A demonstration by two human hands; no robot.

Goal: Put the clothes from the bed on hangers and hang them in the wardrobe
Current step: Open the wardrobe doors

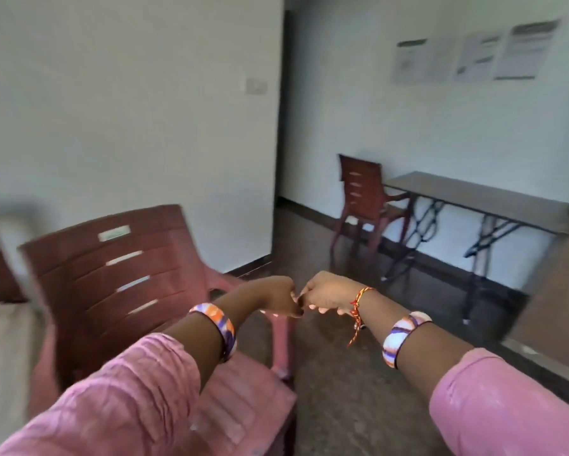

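Both hands, left (pixel 278 299) and right (pixel 329 296), curled into fists, knuckles touching, holding nothing visible. No clothes, hangers or wardrobe in view. Best next: turn toward bed, locate a garment first.

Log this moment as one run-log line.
left hand: fist, empty | right hand: fist, empty | fists touching above floor | near chair at left | clothes, hangers, wardrobe: not in view

Blurred throughout by motion. Cannot read the wall papers (pixel 474 52) (far right), nor tell whether the curled left hand (pixel 276 299) and right hand (pixel 329 296) pinch anything.
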